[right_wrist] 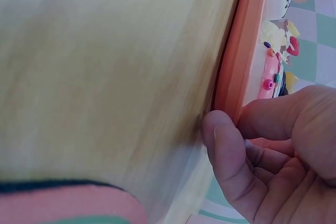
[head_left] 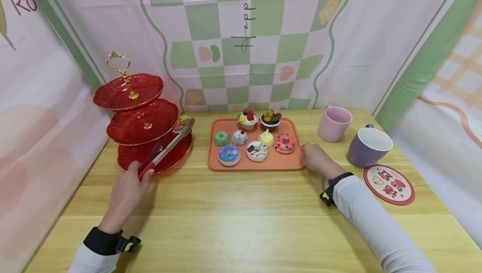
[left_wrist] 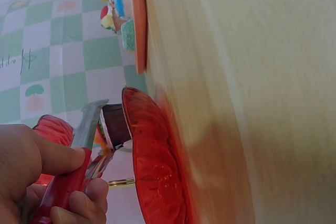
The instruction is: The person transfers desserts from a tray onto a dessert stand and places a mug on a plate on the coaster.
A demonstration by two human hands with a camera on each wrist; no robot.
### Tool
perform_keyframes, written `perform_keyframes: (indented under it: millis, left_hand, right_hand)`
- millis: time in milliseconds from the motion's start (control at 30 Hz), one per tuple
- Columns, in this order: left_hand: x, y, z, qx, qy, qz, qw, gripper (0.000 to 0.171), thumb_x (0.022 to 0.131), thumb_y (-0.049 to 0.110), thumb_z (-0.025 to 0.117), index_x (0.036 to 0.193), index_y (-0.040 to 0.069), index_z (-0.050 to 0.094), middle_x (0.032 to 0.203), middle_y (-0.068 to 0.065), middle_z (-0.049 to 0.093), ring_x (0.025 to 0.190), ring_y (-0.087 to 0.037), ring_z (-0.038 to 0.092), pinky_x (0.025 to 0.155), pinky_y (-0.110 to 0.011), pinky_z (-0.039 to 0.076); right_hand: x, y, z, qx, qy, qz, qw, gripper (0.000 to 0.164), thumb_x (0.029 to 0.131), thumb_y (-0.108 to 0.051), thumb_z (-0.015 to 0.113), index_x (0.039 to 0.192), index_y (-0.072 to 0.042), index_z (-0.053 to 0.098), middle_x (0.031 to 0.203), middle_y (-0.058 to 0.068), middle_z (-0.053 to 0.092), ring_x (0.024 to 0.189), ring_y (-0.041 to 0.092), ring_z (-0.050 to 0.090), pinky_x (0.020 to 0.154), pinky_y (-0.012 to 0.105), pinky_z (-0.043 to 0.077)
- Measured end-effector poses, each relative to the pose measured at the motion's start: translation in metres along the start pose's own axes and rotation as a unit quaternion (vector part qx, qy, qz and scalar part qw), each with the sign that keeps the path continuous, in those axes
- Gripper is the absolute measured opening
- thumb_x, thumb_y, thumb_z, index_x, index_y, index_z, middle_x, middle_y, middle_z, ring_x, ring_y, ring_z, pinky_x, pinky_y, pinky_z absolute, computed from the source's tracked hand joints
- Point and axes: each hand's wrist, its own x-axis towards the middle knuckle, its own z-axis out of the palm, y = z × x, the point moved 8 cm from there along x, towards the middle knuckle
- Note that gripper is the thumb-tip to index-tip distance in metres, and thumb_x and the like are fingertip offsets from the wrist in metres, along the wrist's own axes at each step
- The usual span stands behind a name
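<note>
On the near left, over the counter (head_left: 226,218), we log the left hand (head_left: 128,191) with fingers curled round the red handle of the tongs (head_left: 169,148). Biggest risk, we'd say: too light a squeeze lets the load slip, too hard one dents it or makes it pop out. On the near right, the printed coaster (head_left: 389,184) lies flat; the right sleeve (head_left: 369,206) hangs close enough that a sideways sweep could drag it. A bit farther, the right hand (head_left: 320,160) pinches the tray (head_left: 284,163) at its right edge. If that pinch tugs or tips, we'd expect the blue donut (head_left: 227,153), white donut (head_left: 254,155) and pink donut (head_left: 282,143) to slide first, being loose. Purple mug (head_left: 363,151) stands upright just beyond the coaster, pink mug (head_left: 331,128) behind it; a wide right elbow could knock the nearer one. On the left, the tongs reach across the lowest tier (head_left: 182,153) of the red stand to a dark-cupped cake (left_wrist: 116,124), which sits between the tong arms at that tier's rim. We can't tell if its base bears on the plate or how firmly it's clamped. Middle tier (head_left: 129,126) overhangs it, so lifting straight up could smear the topping or rock the stand. Farthest back on the tray, fruit cupcake (head_left: 247,120) and chocolate cupcake (head_left: 270,121) stand tall; a jolt would likely topple those.
</note>
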Motion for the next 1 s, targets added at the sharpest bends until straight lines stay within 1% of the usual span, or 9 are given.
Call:
perform_keyframes:
  millis: [167,400,533,800,1000]
  left_hand:
    - [-0.003,-0.004,-0.003,0.008,-0.002,-0.002,1.0000,0.029,0.092,0.020,0.058,0.098,-0.005,0.044,0.066,-0.011,0.046,0.053,-0.024,0.044,0.044,-0.032,0.032]
    - [-0.007,-0.009,-0.006,0.015,0.004,0.000,0.9999,0.026,0.092,0.019,0.058,0.094,-0.002,0.043,0.064,-0.009,0.044,0.051,-0.022,0.041,0.044,-0.032,0.031]
    - [-0.007,-0.012,-0.006,0.019,-0.002,-0.003,0.9998,0.027,0.092,0.018,0.058,0.095,-0.004,0.042,0.064,-0.010,0.044,0.051,-0.022,0.041,0.044,-0.032,0.031]
    - [-0.007,-0.018,-0.002,0.035,-0.009,-0.012,0.9993,0.029,0.090,0.018,0.061,0.094,-0.005,0.043,0.065,-0.012,0.046,0.051,-0.023,0.042,0.043,-0.032,0.032]
    - [-0.007,-0.021,0.001,0.033,-0.021,-0.031,0.9988,0.032,0.090,0.019,0.062,0.098,-0.006,0.043,0.067,-0.013,0.046,0.050,-0.023,0.042,0.043,-0.032,0.032]
  right_hand:
    - [0.001,-0.001,-0.001,-0.011,0.005,-0.011,1.000,0.005,0.086,0.004,0.050,0.082,0.003,0.053,0.067,0.010,0.052,0.053,0.018,0.053,0.049,0.029,0.043]
    - [0.000,-0.002,-0.002,-0.016,0.003,-0.011,1.000,0.005,0.085,0.003,0.050,0.081,0.003,0.053,0.067,0.009,0.052,0.053,0.017,0.053,0.049,0.029,0.043]
    - [0.001,-0.002,-0.003,-0.025,0.007,-0.016,1.000,0.005,0.084,0.003,0.051,0.079,0.002,0.053,0.066,0.009,0.052,0.054,0.018,0.053,0.049,0.029,0.043]
    - [0.000,-0.003,-0.004,-0.032,0.010,-0.017,0.999,0.004,0.083,0.003,0.051,0.080,0.003,0.054,0.066,0.009,0.052,0.055,0.019,0.053,0.050,0.029,0.043]
    - [-0.001,-0.003,-0.003,-0.024,0.005,-0.011,1.000,0.005,0.084,0.003,0.050,0.080,0.002,0.053,0.065,0.009,0.052,0.052,0.018,0.053,0.049,0.029,0.043]
